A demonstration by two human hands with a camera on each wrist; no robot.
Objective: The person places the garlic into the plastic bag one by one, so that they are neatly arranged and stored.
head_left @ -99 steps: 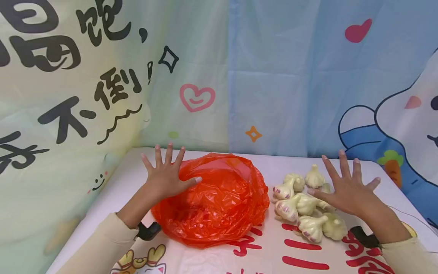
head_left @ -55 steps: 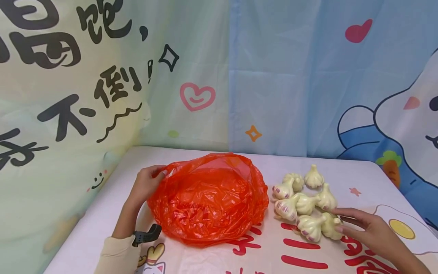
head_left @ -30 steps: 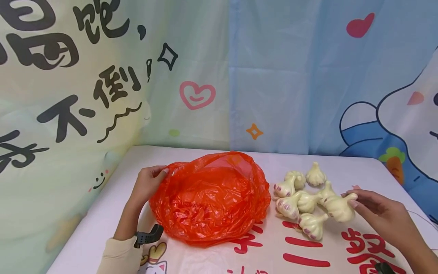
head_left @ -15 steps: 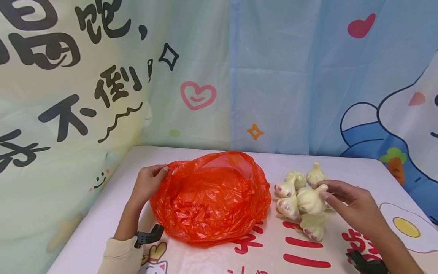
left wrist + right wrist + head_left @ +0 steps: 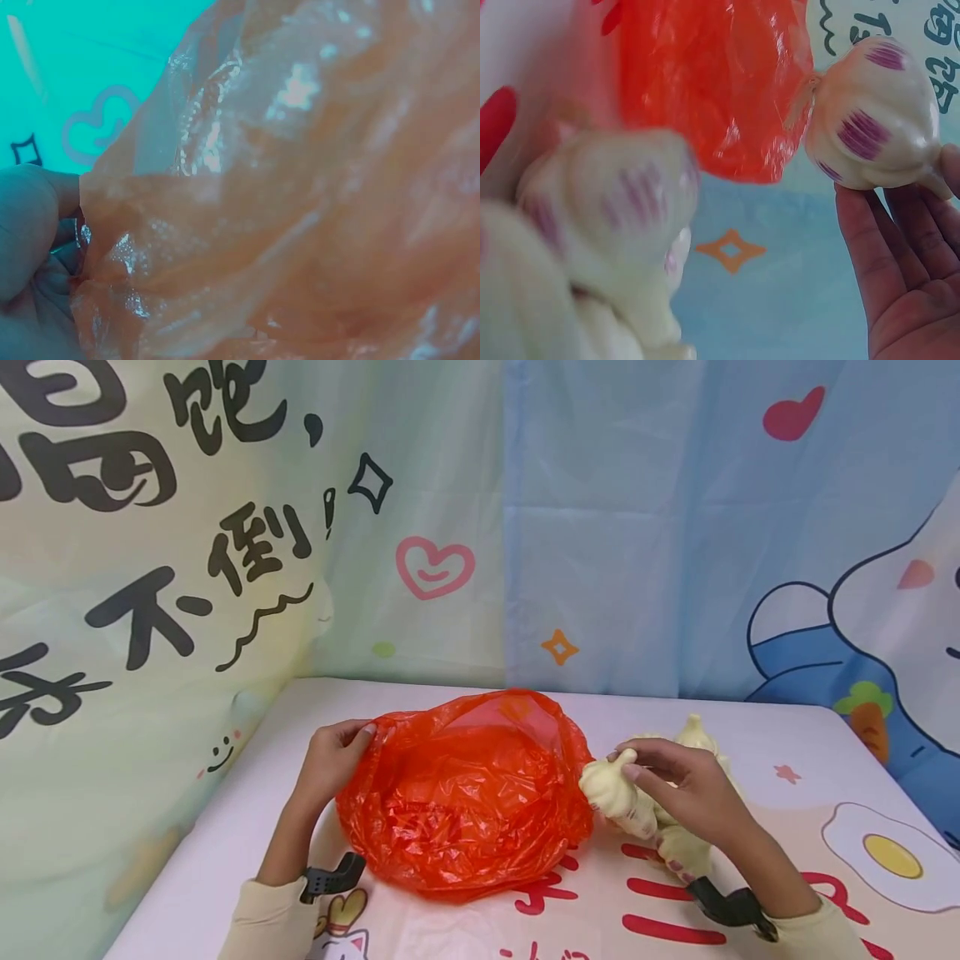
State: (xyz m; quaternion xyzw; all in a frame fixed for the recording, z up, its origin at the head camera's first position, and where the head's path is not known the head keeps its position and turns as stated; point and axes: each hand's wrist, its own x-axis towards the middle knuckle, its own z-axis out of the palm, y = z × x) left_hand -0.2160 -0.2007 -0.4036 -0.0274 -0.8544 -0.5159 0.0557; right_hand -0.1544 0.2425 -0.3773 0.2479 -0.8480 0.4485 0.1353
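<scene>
A red plastic bag stands with its mouth spread wide in the middle of the table. My left hand pinches the bag's left rim between thumb and fingers; the left wrist view shows the thin plastic film filling most of the frame. My right hand holds a garlic bulb by its stem, beside the bag's right rim. Purple streaks mark that held bulb in the right wrist view. Behind and below the right hand lie several more garlic bulbs, partly hidden by it.
The table has a printed cover with red characters and a fried egg picture. A patterned curtain hangs behind it and along the left side. Black straps with small cameras sit on both wrists.
From open, spread hands, the left took the bag's rim. The right picked a garlic bulb from the pile's near right side, lifted it and carried it left across the pile to the bag.
</scene>
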